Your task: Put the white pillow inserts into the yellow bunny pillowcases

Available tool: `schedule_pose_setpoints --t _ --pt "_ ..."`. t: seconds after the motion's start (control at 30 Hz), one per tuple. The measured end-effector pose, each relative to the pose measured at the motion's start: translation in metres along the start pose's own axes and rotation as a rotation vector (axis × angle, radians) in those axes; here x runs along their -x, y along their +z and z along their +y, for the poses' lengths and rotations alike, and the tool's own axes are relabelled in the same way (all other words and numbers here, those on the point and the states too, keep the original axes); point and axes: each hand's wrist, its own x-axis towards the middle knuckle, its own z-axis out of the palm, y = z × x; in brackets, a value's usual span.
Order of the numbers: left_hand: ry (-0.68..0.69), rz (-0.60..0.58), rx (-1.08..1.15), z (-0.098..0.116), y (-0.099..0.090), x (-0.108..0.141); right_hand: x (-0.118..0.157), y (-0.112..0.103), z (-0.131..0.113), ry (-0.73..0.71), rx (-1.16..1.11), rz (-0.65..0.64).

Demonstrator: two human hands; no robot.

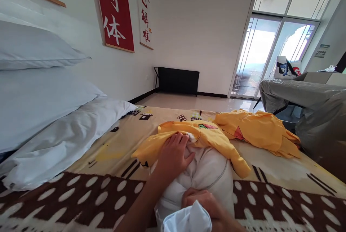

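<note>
A plump white pillow [208,169] lies in front of me on the bed, its far end against a yellow garment [205,131] with a printed carrot. My left hand [174,154] rests across the garment's near edge and the pillow, fingers bent over the cloth and thumb apart. Closer to me, my right hand [201,203] is closed in a fist on the pillow's near part. A pale bluish-white bunch of cloth [187,219] stands up beside that fist; where it joins is hidden. The fingertips of the right hand are tucked out of sight.
Another yellow garment [256,131] lies crumpled to the right on the patterned bedspread [108,149]. White pillows [45,98] are stacked at the left. Beyond the bed are a black folded panel [178,80], a plastic-covered piece of furniture [300,95] and a glass door [270,55].
</note>
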Motion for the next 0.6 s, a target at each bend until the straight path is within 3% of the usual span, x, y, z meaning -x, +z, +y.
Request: schedule_pose_setpoints --t 0.13,0.3,0.53,0.6 --pt "-0.1 0.1 -0.172 -0.006 0.012 0.0 -0.005 0.002 0.009 -0.061 -0.018 -0.045" --pt "-0.203 0.173 -0.293 -0.028 0.018 -0.002 -0.003 0.0 0.007 -0.077 -0.026 -0.078" --pt "-0.262 0.182 -0.329 -0.069 0.031 0.003 -0.002 -0.002 0.004 -0.004 -0.038 0.003" --pt "-0.264 0.247 -0.332 -0.084 0.031 0.007 0.002 -0.005 0.004 -0.008 -0.006 0.103"
